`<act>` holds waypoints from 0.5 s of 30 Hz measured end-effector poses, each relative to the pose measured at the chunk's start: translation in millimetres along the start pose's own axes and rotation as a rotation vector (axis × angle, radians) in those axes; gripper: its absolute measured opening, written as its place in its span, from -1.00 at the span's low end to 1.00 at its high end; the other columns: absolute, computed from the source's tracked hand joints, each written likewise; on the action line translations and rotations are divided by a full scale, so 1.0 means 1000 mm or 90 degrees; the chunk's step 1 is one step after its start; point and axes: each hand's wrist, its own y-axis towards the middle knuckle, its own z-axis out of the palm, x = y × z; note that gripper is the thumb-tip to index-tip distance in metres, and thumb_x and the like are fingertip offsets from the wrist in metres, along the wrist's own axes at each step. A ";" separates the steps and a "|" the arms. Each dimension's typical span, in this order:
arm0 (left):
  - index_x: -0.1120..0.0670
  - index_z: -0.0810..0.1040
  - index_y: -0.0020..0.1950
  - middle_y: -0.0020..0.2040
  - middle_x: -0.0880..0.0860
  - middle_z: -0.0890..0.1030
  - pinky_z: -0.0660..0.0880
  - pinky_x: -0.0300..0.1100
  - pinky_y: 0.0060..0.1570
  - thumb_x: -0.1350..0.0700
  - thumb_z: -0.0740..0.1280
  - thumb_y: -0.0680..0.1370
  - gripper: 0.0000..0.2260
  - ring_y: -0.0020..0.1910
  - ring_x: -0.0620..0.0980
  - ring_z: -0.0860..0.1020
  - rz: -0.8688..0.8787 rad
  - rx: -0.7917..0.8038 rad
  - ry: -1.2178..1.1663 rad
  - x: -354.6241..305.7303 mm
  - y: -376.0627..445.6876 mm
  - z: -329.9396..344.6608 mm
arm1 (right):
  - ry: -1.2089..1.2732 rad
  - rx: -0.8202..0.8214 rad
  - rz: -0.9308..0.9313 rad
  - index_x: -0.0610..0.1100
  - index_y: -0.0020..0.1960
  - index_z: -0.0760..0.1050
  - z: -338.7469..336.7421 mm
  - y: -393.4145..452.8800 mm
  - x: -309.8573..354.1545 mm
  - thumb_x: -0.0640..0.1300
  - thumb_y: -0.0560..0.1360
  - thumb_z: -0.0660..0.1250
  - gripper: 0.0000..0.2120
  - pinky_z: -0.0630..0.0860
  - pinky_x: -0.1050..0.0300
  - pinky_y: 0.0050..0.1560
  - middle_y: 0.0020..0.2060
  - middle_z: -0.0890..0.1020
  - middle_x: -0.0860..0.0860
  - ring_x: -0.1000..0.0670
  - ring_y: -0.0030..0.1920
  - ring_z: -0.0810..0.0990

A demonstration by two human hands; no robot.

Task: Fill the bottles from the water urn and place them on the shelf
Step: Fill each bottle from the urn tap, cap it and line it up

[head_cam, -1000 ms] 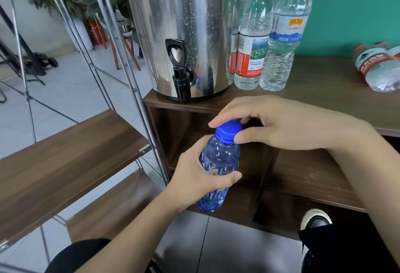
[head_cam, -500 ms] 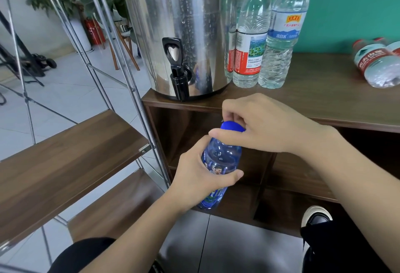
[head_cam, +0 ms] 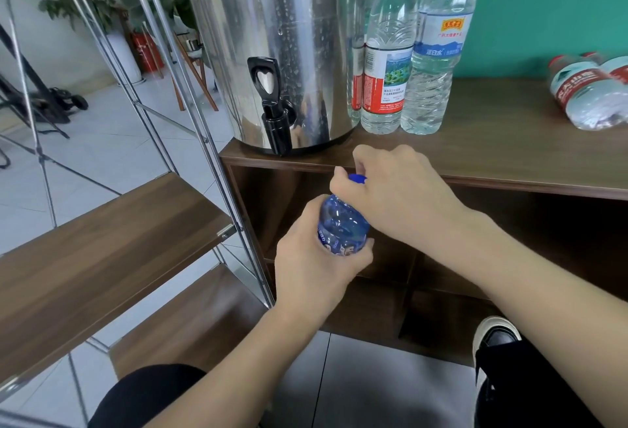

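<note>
Since a second ago our right hand (head_cam: 390, 196) has rolled further over the blue cap (head_cam: 356, 178), so that only a sliver of it shows between the fingers; earlier most of the cap was bare. We hold the small blue bottle (head_cam: 341, 227) a little higher and closer to the cabinet (head_cam: 509, 169) edge than before.

Bottle: clear blue plastic, held upright in mid-air in front of the cabinet's open upper compartment, below and to the right of the urn's black tap (head_cam: 273, 111). Our left hand (head_cam: 316, 268) wraps round its lower body, thumb across the label. Our right hand curls over the top, fingers pinching the cap. We cannot tell whether the cap is tight or loose.

Urn (head_cam: 272, 47): shiny steel, droplets on its side, standing at the left end of the cabinet top.

Just beside it, touching or nearly so, stand tall clear bottles: one with a red cap (head_cam: 387, 64), one with a blue label (head_cam: 435, 64), and more behind them.

Far right of the cabinet top: red-labelled bottles (head_cam: 591, 94) lying on their sides.

Left of the cabinet: a metal-framed rack with wooden shelves (head_cam: 112, 244), the upper board bare where we see it.

Bottom right: a dark shoe (head_cam: 496, 336) with a white toe on the tiled floor (head_cam: 373, 383).
</note>
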 end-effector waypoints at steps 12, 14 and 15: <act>-0.18 0.56 0.18 0.01 -0.26 0.70 0.61 -0.19 0.11 0.07 0.70 0.32 -0.47 -0.01 -0.25 0.68 -0.091 0.103 -0.073 -0.041 0.006 0.010 | 0.283 -0.005 -0.081 0.00 -0.21 0.52 -0.033 -0.021 -0.081 0.42 0.52 0.17 -0.49 0.39 0.06 -0.29 -0.45 0.43 0.08 0.02 -0.37 0.40; -0.20 0.55 0.15 0.00 -0.28 0.70 0.60 -0.17 0.12 0.05 0.69 0.32 -0.50 -0.02 -0.27 0.67 -0.084 0.095 -0.068 -0.050 0.011 0.014 | 0.255 -0.015 -0.029 0.01 -0.19 0.54 -0.035 -0.029 -0.101 0.46 0.52 0.11 -0.45 0.38 0.07 -0.26 -0.43 0.48 0.07 0.04 -0.35 0.44; -0.20 0.55 0.15 0.00 -0.27 0.70 0.61 -0.13 0.14 0.03 0.69 0.32 -0.50 -0.01 -0.27 0.67 -0.077 0.090 -0.066 -0.056 0.015 0.016 | 0.224 -0.019 0.000 0.01 -0.18 0.55 -0.037 -0.032 -0.111 0.49 0.50 0.10 -0.43 0.39 0.07 -0.24 -0.42 0.52 0.09 0.07 -0.34 0.48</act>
